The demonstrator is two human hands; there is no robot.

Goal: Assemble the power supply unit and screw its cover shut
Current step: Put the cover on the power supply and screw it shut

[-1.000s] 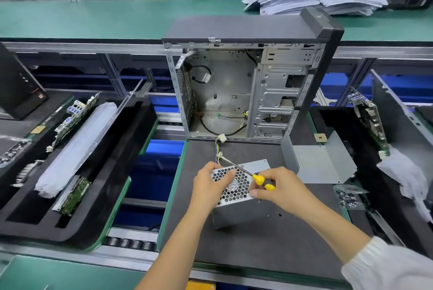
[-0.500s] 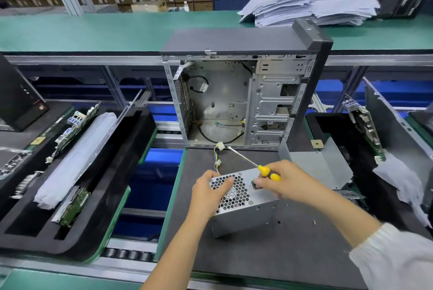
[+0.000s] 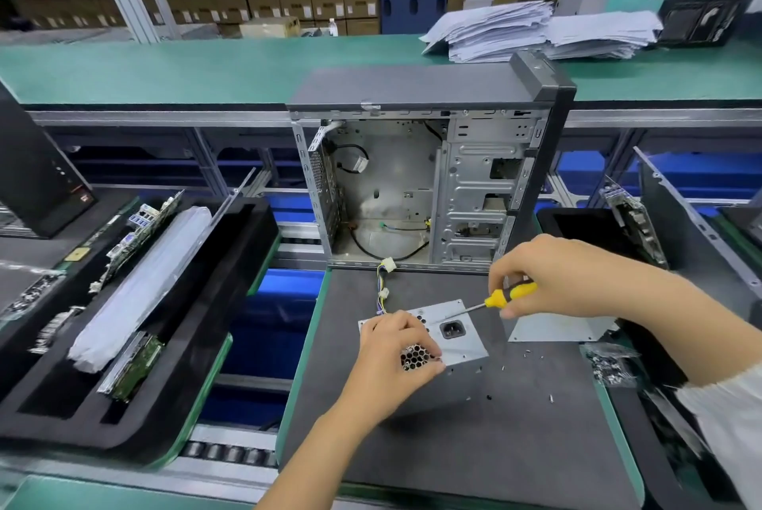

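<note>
2 hands on the power supply unit (image 3: 457,338), screwdriver (image 3: 501,298) at the ready

Left hand (image 3: 396,353) has its fingers curled over the unit's honeycomb grille, gripping it on the dark mat (image 3: 474,439) of the table, right in front of the open PC case (image 3: 416,188). Right hand (image 3: 552,276) pinches the yellow-and-black screwdriver handle, with the tip angled down onto the unit's top face near the power socket. Loose screws (image 3: 527,355) sit scattered on the mat just beside it, and a bent metal cover (image 3: 556,326) lies behind.
</note>
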